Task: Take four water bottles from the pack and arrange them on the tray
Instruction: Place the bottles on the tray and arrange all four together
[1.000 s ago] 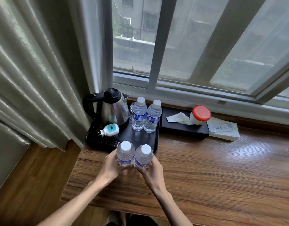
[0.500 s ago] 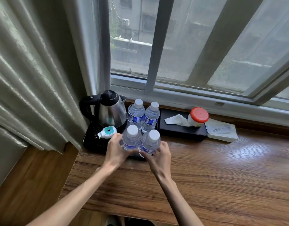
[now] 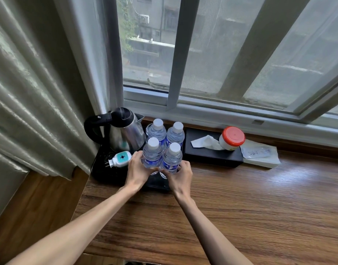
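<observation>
Two clear water bottles with white caps and blue labels stand at the back of the black tray (image 3: 101, 169), the back left bottle (image 3: 157, 129) beside the back right bottle (image 3: 176, 133). Just in front of them I hold two more upright over the tray's front part. My left hand (image 3: 139, 170) is shut on the front left bottle (image 3: 152, 154). My right hand (image 3: 180, 176) is shut on the front right bottle (image 3: 172, 158). The two held bottles touch each other. Their bases are hidden by my fingers.
A steel kettle (image 3: 124, 133) with a black handle stands on the tray's left, a white and teal plug-in device (image 3: 119, 158) lies before it. Right of the tray sit a black tissue box (image 3: 208, 155), a red-lidded jar (image 3: 232, 138) and a paper packet (image 3: 259, 155). The wooden desk (image 3: 240, 207) ends at the window wall.
Both hands have carried the two front bottles away from me, from the desk's wood onto the tray, up close behind the two back bottles.
</observation>
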Demonstrator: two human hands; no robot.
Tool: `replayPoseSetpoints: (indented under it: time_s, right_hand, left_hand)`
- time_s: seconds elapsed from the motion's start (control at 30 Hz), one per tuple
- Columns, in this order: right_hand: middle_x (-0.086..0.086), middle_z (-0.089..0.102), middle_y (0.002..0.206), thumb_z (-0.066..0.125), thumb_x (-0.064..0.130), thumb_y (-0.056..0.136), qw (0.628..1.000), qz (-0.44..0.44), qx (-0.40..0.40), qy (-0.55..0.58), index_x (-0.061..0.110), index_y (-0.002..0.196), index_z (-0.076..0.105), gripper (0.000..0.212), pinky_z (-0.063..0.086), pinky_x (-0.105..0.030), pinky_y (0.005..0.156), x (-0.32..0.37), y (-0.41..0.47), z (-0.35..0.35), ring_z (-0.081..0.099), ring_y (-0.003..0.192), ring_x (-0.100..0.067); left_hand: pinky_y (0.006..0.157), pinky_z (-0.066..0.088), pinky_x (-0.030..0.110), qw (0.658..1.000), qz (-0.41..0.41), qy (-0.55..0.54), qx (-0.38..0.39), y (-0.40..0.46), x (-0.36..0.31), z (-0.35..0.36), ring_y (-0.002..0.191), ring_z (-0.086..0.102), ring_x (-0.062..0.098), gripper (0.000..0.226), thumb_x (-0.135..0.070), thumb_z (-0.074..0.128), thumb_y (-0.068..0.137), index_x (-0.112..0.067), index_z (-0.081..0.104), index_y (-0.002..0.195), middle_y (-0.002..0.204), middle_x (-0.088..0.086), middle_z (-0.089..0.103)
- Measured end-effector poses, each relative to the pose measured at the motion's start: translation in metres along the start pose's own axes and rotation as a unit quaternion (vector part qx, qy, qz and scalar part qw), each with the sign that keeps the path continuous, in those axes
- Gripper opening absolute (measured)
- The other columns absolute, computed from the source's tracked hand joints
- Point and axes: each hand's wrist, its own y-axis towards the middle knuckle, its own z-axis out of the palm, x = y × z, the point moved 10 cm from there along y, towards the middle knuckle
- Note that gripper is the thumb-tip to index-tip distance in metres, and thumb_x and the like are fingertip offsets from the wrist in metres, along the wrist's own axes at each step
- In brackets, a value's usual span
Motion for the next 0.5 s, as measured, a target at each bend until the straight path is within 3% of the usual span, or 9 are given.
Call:
replayPoseSetpoints:
  time_s: [0.23,0.5]
  right_hand:
    - [0.001,0.059,0.108,0.092,0.038,0.064,1.000,0.010,-0.008,0.000,0.015,0.112,0.068,0.058,0.053,-0.028,0.090,-0.0059,0.0094,0.0022,0.056,0.098,-0.007]
    - [0.004,0.055,0.104,0.088,0.043,0.067,1.000,-0.007,-0.009,0.007,0.017,0.109,0.066,0.053,0.047,-0.018,0.081,-0.0020,0.0064,0.0017,0.054,0.094,-0.005]
  left_hand:
    - [0.077,0.056,0.042,1.000,-0.018,-0.010,-0.014,0.0052,0.0018,0.0053,0.090,0.063,0.019,0.064,-0.030,0.098,0.051,-0.011,0.062,0.101,0.101,0.004,0.061]
    - [0.072,0.054,0.039,1.000,-0.014,0.012,-0.022,0.0029,-0.0018,0.0050,0.087,0.061,0.020,0.063,-0.032,0.097,0.051,-0.009,0.060,0.097,0.097,0.003,0.058]
